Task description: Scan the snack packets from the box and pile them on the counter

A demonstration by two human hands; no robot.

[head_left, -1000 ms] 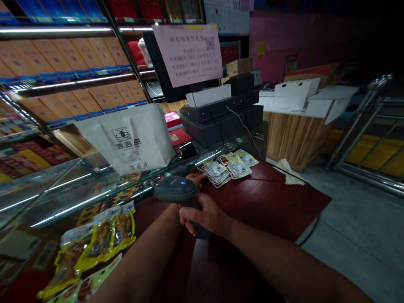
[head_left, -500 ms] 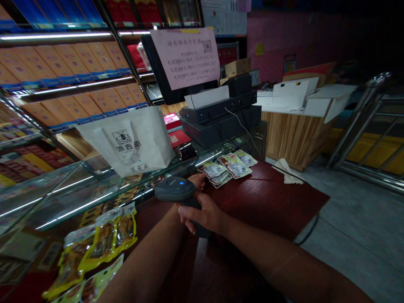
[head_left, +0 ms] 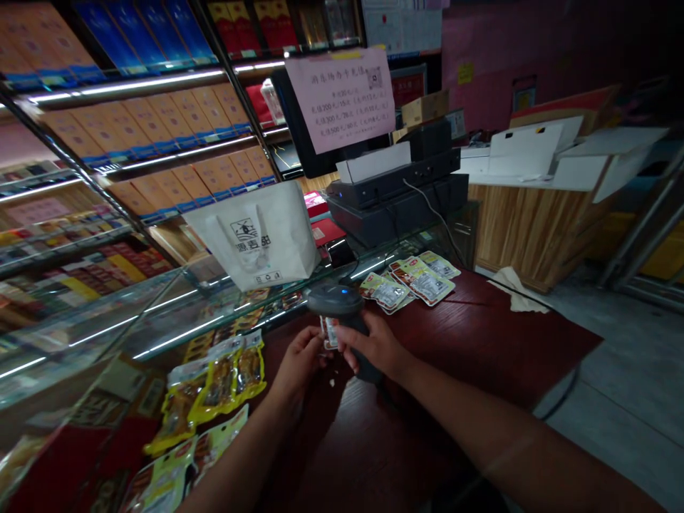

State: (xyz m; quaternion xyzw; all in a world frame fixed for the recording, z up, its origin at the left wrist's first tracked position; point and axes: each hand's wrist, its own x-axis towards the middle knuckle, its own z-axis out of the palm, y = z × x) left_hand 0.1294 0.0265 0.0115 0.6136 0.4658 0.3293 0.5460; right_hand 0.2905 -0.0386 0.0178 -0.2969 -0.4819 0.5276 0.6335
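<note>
My right hand (head_left: 377, 349) is wrapped round the handle of a dark grey barcode scanner (head_left: 336, 301) with a lit blue light, its head facing left. Just left of it, my left hand (head_left: 300, 356) pinches the edge of a snack packet (head_left: 330, 333) below the scanner head. The scanner and my right fingers hide most of that packet. Beyond my hands, several flat snack packets (head_left: 422, 279) overlap on the dark red table (head_left: 475, 342). Yellow-edged snack pouches (head_left: 219, 385) lie left of my left forearm, with green-edged packets (head_left: 165, 477) nearer me.
A white paper bag (head_left: 261, 242) stands on the glass counter (head_left: 176, 313). Behind it are a monitor with a pink price sheet (head_left: 342, 100) and a black cash drawer (head_left: 395, 206). A cardboard box (head_left: 107, 427) sits at the near left. A cable runs past the table's right edge.
My left hand has come back from the packet pile to below the scanner, now with a packet in its fingers. The view has shifted, so the surroundings appear further right.
</note>
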